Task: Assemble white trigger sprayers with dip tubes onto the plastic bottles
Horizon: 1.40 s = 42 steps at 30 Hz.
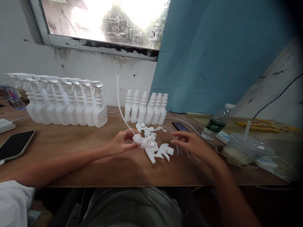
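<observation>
Trousers (132, 208) below; left hand (124, 142) pinches sprayer (148, 143); green label (214, 125) blurred.

Open white bottles (142, 110): six visible. Sprayer-fitted bottles (100, 108): at least seven. Mobile phones (17, 145): two. Drink bottles (214, 125): two. Lidded cup (236, 153): one.

A pale sleeve (15, 201) and a slim ring (127, 131)

The sleeve on the person's left arm was a very light grey, loose and wrinkled, and stopped short of the bare left forearm (78, 163). The ring circled one finger of the left hand (125, 141), narrow and metallic-looking, its detail too small to read. The right hand (190, 142) and right forearm (223, 176) were bare as far as they showed. Plain, dull grey-green cloth (132, 208) covered the lap, softly creased and shadowed towards its edges.
</observation>
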Available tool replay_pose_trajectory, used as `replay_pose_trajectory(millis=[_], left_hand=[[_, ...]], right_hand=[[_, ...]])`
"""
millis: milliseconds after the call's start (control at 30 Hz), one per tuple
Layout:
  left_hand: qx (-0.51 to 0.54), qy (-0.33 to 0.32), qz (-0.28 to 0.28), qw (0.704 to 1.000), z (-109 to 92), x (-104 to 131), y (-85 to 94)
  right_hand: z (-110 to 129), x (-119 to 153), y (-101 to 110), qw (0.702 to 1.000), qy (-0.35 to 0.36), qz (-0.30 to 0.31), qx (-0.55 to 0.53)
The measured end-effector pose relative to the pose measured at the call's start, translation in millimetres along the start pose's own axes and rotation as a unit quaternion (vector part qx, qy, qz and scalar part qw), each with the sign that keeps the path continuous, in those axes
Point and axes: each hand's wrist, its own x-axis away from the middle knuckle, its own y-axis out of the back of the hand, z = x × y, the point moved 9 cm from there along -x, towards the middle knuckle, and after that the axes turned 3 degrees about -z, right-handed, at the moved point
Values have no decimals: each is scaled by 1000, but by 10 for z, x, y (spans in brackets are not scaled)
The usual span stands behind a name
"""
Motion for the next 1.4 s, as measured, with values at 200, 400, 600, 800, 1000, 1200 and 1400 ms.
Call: replay_pose_trajectory(millis=[200,400,600,800,1000,1200,1400], left_hand=[[51,-30,-31,998,-271,-376,-167],[-199,-145,-113,963,-321,-934,413],[-267,54,-300,914,528,-1270,1501],[-268,137,-242,922,923,-1187,1473],[-368,122,-224,894,460,-1018,1510],[-504,18,-181,844,-47,-1015,1418],[-571,-20,-169,803,-120,-1018,1321]], right_hand=[[682,107,-617,928,27,47,-370],[468,-120,-17,864,45,-183,-468],[449,-13,972,779,166,-407,-447],[497,110,1121,757,217,-411,-458],[469,143,1176,759,225,-432,-433],[518,130,1165,757,249,-412,-442],[581,135,1123,770,255,-394,-433]])
